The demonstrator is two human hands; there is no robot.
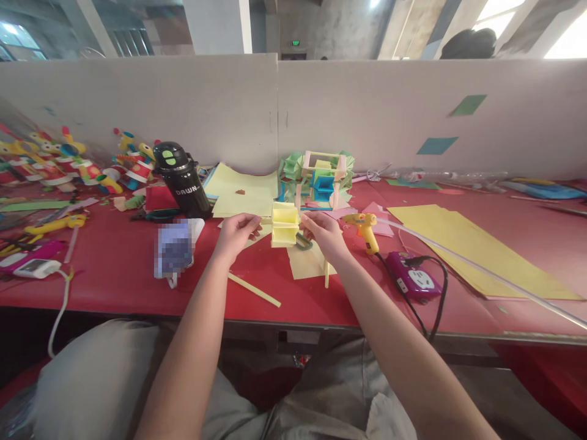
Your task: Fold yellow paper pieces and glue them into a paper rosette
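Holding a folded yellow paper piece (pixel 285 224) between them, the left hand (pixel 236 235) and right hand (pixel 323 232) are pinching its side edges with their fingertips above the red table (pixel 114 269). A yellow glue gun (pixel 364 229) is lying at three o'clock, a black bottle (pixel 181 178) at ten o'clock.

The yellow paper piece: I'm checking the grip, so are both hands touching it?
Touching. The head view shows the left hand and right hand pinching the yellow paper piece from either side.

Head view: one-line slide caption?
Both hands, left hand and right hand, hold a pale yellow folded-paper box above the red table.
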